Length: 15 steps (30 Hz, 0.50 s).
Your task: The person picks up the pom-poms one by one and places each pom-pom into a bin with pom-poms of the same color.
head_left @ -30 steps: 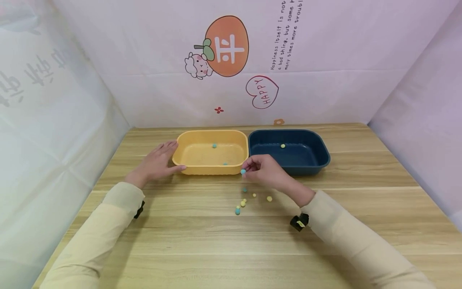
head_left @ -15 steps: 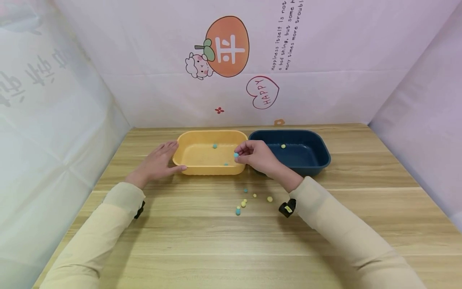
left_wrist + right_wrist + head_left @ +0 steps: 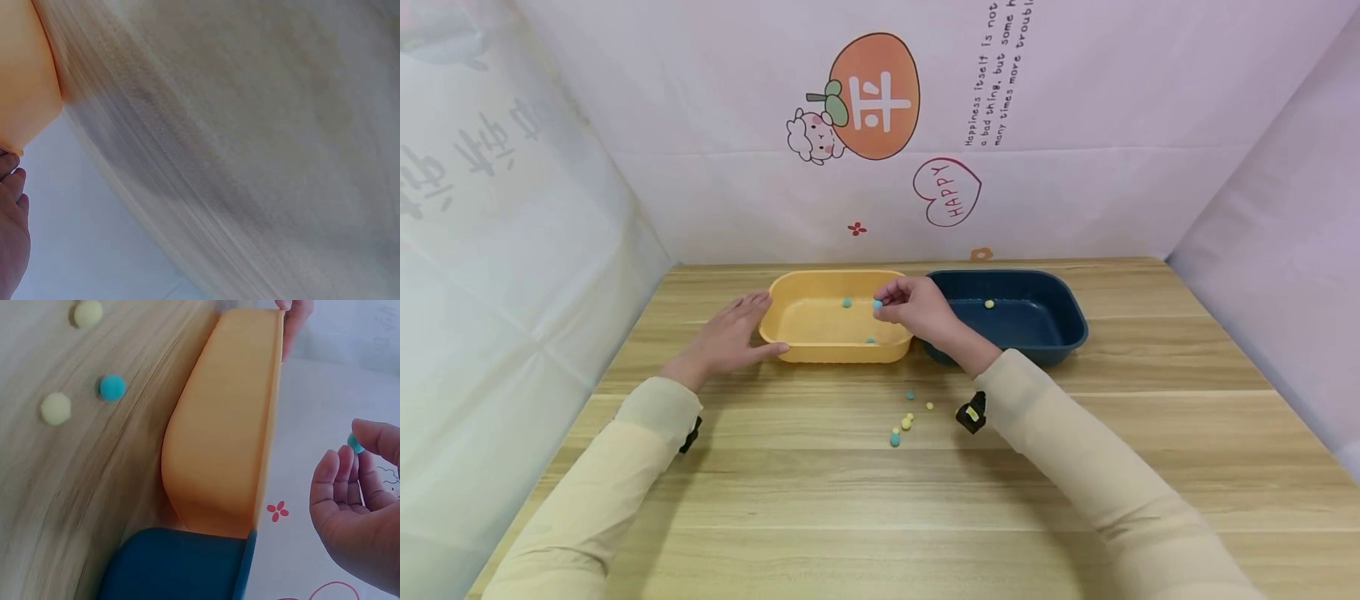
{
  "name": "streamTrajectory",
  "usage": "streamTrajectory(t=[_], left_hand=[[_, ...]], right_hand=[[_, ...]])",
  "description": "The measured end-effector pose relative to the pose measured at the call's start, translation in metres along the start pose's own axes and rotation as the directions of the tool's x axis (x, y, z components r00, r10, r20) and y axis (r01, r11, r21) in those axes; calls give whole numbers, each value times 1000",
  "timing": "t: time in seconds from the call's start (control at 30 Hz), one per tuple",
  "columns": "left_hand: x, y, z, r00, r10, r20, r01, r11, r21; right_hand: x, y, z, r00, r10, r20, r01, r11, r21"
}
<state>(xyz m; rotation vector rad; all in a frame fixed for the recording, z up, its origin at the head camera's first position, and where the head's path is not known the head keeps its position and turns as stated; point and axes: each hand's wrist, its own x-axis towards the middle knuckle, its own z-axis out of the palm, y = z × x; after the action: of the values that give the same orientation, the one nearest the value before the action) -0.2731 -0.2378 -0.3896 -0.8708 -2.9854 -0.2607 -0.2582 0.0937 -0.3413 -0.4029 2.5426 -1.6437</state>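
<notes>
My right hand (image 3: pixel 919 312) pinches a small light-blue ball (image 3: pixel 877 305) between thumb and fingertips, above the right part of the yellow tub (image 3: pixel 848 354). The right wrist view shows that pinched ball (image 3: pixel 355 443) held higher than the tub's rim. Inside the tub lie two blue balls, one of them (image 3: pixel 847 303) near the back wall. My left hand (image 3: pixel 722 337) rests against the tub's left end, fingers extended along the side and thumb at the front. Only the edge of the left hand (image 3: pixel 11 231) shows in the left wrist view.
Right of the yellow tub stands a dark-blue tub (image 3: pixel 1037 350) with one yellow ball (image 3: pixel 989 304) inside. Several loose balls, yellow (image 3: pixel 906 424) and blue (image 3: pixel 895 439), lie on the wooden table (image 3: pixel 820 500) in front. A printed cloth (image 3: pixel 737 183) closes off the back.
My right hand, with the blue ball, has risen and moved left from the tub's front right corner to over its inside. A loose yellow ball is now hidden behind the right wrist camera.
</notes>
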Motion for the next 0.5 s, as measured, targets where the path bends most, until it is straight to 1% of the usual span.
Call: streamTrajectory(t=[0.23, 0.5], left_hand=[[0, 1, 1, 1000, -8, 3, 8, 1000, -5], [-1, 2, 1, 1000, -16, -11, 16, 1000, -20]], right_hand=[[10, 1, 8, 1000, 8, -18, -9, 1000, -12], [17, 1, 15, 999, 26, -47, -27, 999, -21]])
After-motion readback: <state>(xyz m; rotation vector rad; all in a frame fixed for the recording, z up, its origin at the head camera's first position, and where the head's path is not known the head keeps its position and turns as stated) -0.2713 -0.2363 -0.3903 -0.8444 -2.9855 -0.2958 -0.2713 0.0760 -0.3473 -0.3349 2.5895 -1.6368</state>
